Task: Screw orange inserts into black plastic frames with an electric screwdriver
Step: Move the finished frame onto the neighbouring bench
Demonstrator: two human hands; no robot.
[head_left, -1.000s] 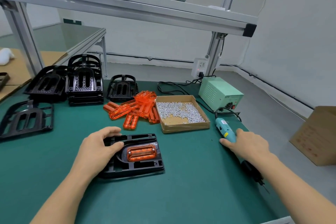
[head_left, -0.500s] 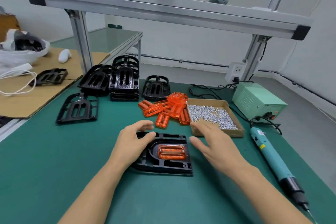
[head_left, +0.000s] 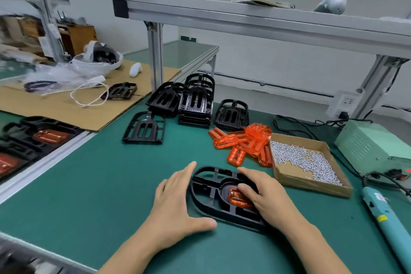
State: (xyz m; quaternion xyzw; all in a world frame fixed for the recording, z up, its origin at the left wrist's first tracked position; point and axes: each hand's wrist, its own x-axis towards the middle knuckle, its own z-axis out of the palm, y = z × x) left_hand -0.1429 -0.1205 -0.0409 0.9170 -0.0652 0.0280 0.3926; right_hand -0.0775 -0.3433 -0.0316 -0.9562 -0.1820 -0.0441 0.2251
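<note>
— Left hand (head_left: 175, 202) flat against black frame (head_left: 213, 193); right hand (head_left: 264, 193) on top, fingers over orange insert (head_left: 239, 199), maybe pinching. Hard to tell.
— Could slip crooked. Screwdriver (head_left: 387, 218) right of frame, untouched.

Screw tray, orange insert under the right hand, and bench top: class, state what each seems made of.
Screw tray: brown cardboard, matte, raw-cut edges. Orange insert: probably translucent plastic, glossy, light shows through. Bench top: green mat, possibly rubber, dull and even, though the exact material is unclear.
</note>
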